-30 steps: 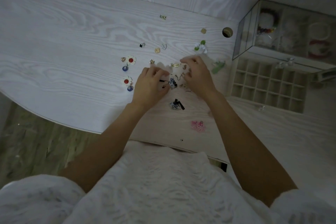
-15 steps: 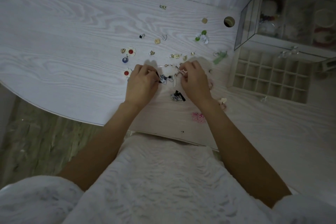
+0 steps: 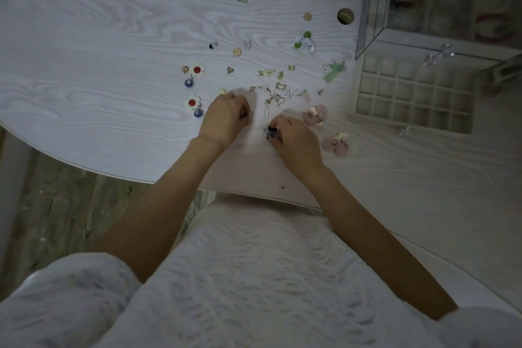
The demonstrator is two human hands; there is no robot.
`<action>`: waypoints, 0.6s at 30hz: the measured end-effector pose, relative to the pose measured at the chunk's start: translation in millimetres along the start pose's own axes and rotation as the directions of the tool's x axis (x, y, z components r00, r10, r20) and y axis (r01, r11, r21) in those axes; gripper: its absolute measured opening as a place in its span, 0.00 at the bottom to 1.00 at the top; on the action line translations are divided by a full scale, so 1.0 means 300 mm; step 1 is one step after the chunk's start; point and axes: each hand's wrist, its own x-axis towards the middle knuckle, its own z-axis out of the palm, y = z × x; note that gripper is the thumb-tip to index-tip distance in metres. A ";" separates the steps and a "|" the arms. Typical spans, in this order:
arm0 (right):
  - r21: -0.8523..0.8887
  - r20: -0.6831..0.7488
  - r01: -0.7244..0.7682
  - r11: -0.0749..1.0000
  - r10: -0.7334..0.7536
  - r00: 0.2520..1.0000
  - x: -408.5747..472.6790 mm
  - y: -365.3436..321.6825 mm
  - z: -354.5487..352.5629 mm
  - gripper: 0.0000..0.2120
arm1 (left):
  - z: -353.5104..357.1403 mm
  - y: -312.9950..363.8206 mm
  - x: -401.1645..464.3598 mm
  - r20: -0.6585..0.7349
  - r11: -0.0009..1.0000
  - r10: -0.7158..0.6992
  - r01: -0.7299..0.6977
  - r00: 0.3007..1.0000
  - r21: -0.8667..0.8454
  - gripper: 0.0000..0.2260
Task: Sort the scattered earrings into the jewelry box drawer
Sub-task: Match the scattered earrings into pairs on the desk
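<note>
Several earrings lie scattered on the white wood-grain table (image 3: 113,65). Among them are two red-centred flower earrings (image 3: 196,69), a green one (image 3: 334,70) and pink flower ones (image 3: 315,114). My left hand (image 3: 224,120) rests on the table with its fingers curled round a small earring; only a bit of hook shows at the fingertips. My right hand (image 3: 295,140) pinches a dark blue and black earring (image 3: 270,131) that lies on the table. The open drawer (image 3: 412,99) with its grid of compartments sits to the right, well apart from both hands.
The glass jewelry box (image 3: 440,8) stands behind the drawer at the far right. A round cable hole (image 3: 345,16) is in the tabletop beside it. Small gold studs (image 3: 265,73) lie beyond my hands. The table's curved front edge (image 3: 84,162) runs close to my left forearm.
My right hand has moved down and towards me onto the dark blue and black earring. The similar earring between my hands is now out of sight inside my left hand. The view has shifted.
</note>
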 end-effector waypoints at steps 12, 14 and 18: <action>0.631 -0.091 -0.059 0.774 0.150 0.984 -0.058 0.018 -0.116 0.10 | -0.005 0.068 -0.184 -0.138 0.777 -0.178 0.053 0.974 -0.627 0.02; 0.644 -0.104 -0.101 0.759 0.217 0.971 -0.074 0.042 -0.127 0.11 | 0.036 0.093 -0.196 -0.104 0.719 -0.240 0.105 0.965 -0.687 0.02; 0.515 -0.042 -0.181 0.838 0.236 0.971 -0.095 0.087 -0.117 0.12 | 0.134 0.163 -0.199 -0.069 0.733 -0.241 0.135 0.968 -0.667 0.02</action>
